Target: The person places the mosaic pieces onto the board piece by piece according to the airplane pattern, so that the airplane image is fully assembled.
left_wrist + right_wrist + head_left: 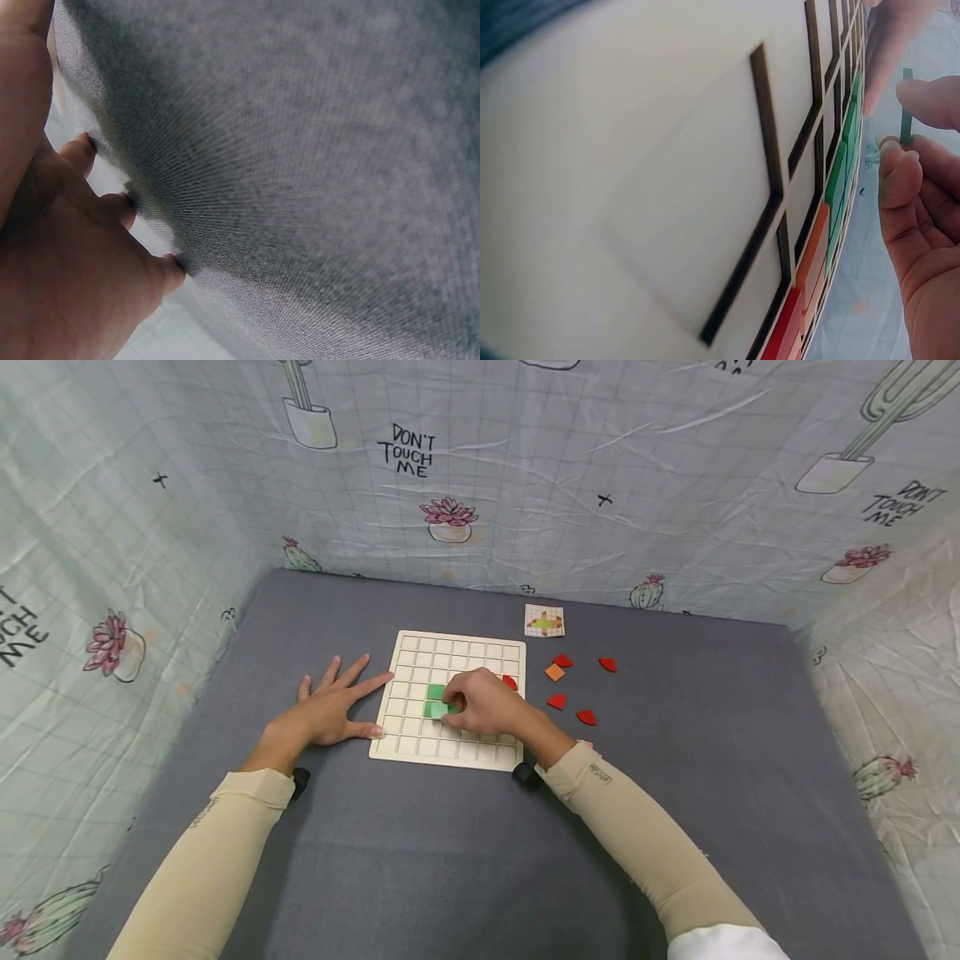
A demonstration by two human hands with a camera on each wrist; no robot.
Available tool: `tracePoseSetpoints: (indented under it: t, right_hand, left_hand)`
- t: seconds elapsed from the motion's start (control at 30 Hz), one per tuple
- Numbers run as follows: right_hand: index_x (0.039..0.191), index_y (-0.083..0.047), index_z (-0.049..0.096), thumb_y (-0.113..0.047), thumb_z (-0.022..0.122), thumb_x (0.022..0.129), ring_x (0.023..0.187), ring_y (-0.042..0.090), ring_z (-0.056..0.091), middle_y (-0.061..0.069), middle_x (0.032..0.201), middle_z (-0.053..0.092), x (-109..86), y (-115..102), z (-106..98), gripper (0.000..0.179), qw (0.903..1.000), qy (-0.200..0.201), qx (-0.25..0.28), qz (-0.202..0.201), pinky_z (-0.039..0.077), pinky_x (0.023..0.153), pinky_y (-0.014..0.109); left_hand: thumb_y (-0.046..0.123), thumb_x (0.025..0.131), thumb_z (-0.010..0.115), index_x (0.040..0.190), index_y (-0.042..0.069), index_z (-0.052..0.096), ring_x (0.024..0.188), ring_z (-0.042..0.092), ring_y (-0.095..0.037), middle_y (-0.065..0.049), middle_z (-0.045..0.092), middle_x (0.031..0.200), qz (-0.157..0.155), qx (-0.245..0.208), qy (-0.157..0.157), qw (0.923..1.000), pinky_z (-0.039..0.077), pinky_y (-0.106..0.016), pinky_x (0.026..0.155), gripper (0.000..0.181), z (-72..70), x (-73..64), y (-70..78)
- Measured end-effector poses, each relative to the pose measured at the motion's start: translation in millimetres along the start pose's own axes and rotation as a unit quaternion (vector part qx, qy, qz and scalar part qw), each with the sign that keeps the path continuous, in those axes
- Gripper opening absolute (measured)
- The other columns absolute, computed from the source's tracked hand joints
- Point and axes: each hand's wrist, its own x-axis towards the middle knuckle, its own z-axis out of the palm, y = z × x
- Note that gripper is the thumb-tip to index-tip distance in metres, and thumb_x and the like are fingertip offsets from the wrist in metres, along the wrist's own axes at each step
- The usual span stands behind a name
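A pale wooden grid board point(405, 743) lies on the grey cloth. My right hand point(491, 703) is over its middle and pinches a thin green tile point(907, 112) between thumb and fingers, held off the board in the right wrist view. Green tiles point(436, 692) sit in the grid beside those fingertips. At the board's right side is a red quarter-round piece point(510, 682), and the right wrist view has an orange tile point(813, 247) in the row too. My left hand point(324, 712) lies spread on the cloth, its index finger and thumb at the board's left edge.
Several loose red quarter-round pieces point(587, 717) and an orange square point(554, 672) lie right of the board. Behind them is a small pattern card point(544, 622). A printed curtain point(525, 485) hangs along the back and sides of the table.
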Motion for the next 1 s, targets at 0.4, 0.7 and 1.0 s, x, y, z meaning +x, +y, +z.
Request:
tracePoseSetpoints:
  t: [0.4, 0.7, 1.0]
  right_hand:
    - [0.098, -0.003, 0.079, -0.013, 0.083, 0.087, 0.074, 0.008, 0.06, 0.005, 0.086, 0.073, 12.2, -2, 6, 0.015, 0.9997, 0.001, 0.003, 0.023, 0.049, 0.071, 0.018]
    - [0.098, -0.005, 0.079, -0.016, 0.082, 0.088, 0.073, 0.008, 0.061, 0.004, 0.086, 0.074, 21.4, -9, 13, 0.015, 0.9976, 0.016, -0.013, 0.066, 0.048, 0.07, 0.02]
    - [0.094, -0.005, 0.079, -0.016, 0.083, 0.086, 0.071, 0.011, 0.059, 0.003, 0.082, 0.072, 27.8, -12, 22, 0.014, 0.9959, 0.04, -0.023, 0.078, 0.049, 0.071, 0.023]
  left_hand:
    - [0.064, 0.088, 0.072, 0.167, 0.04, 0.019, 0.161, -0.012, -0.05, -0.007, -0.006, 0.179, -0.006, 0.005, -0.001, 1.0, -0.003, -0.082, 0.118, 0.098, -0.2, -0.1, 2.4]
    - [0.063, 0.089, 0.072, 0.167, 0.04, 0.019, 0.161, -0.012, -0.05, -0.007, -0.006, 0.179, -0.005, 0.003, -0.002, 1.0, -0.003, -0.081, 0.119, 0.097, -1.4, -1.9, 3.8]
    - [0.064, 0.088, 0.072, 0.167, 0.04, 0.02, 0.161, -0.012, -0.05, -0.007, -0.005, 0.179, -0.004, 0.001, -0.002, 1.0, -0.002, -0.082, 0.118, 0.098, -1.6, -3.9, 3.5]
